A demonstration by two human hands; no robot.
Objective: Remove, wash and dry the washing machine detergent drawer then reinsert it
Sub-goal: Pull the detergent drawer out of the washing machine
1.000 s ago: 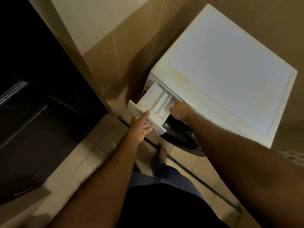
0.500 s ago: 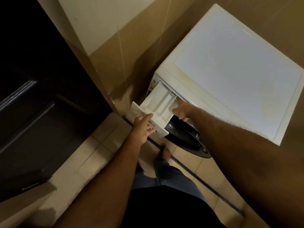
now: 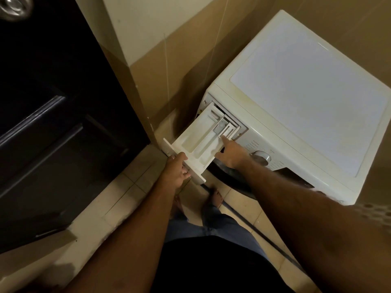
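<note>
The white plastic detergent drawer with moulded compartments (image 3: 198,142) stands pulled far out of its slot at the upper left corner of the white front-loading washing machine (image 3: 306,98), its back end still inside the opening. It points from the slot toward seven o'clock, out over the beige tiled floor (image 3: 127,191).

The left hand (image 3: 176,171) grips the drawer's flat front panel at its seven o'clock end, fingers curled over the edge and thumb on the face. The right hand (image 3: 229,152) lies at four o'clock of the drawer, its index finger stretched out and pressing on the rear insert near the grey siphon piece; the other fingers curl loosely and hold nothing.

As a judgement, the task is at its very start: the drawer is extended but not yet free, and the finger seems placed to push down a release catch so the drawer can come out. Washing, drying and reinsertion all remain.

At nine o'clock a dark panelled door (image 3: 53,123) stands beside the tan tiled wall (image 3: 169,60). Bare feet and blue jeans show below the drawer.
</note>
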